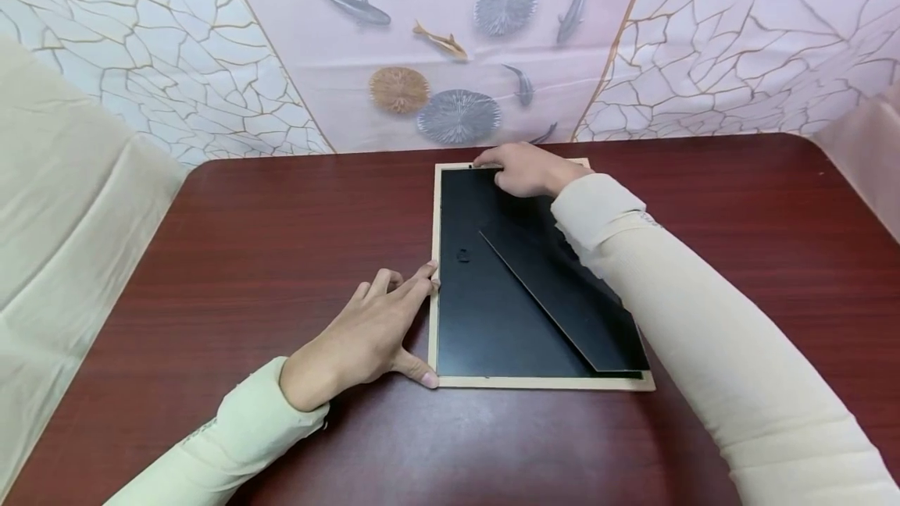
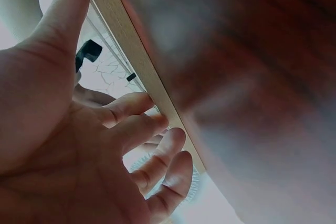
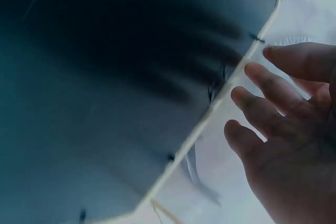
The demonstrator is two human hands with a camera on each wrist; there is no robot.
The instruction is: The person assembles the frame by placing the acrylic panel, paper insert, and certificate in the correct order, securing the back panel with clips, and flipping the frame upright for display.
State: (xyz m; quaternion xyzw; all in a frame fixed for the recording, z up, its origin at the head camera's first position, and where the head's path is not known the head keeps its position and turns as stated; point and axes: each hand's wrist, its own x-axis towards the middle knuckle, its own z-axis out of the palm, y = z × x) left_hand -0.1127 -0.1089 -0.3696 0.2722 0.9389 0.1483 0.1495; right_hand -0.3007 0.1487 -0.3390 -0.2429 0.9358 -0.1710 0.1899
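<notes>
A picture frame with a pale wooden rim [image 1: 541, 383] lies face down on the table. Its black backing board [image 1: 460, 318] fills the rim, and a black stand flap [image 1: 569, 303] slants across the lower right of the back. My left hand [image 1: 358, 338] rests at the left rim, thumb at the near corner and fingertips touching the side; the left wrist view shows these fingers spread along the wooden edge. Over the far rim reaches my right hand [image 1: 527, 169], its fingers near a small black tab. In the right wrist view, several dark tabs [image 3: 170, 157] line the rim beside the extended fingers.
The reddish-brown table [image 1: 281, 240] surrounds the frame. Behind its far edge hangs a patterned cloth [image 1: 457, 45] with fish and round motifs. A plain cream cloth [image 1: 63, 201] hangs at the left.
</notes>
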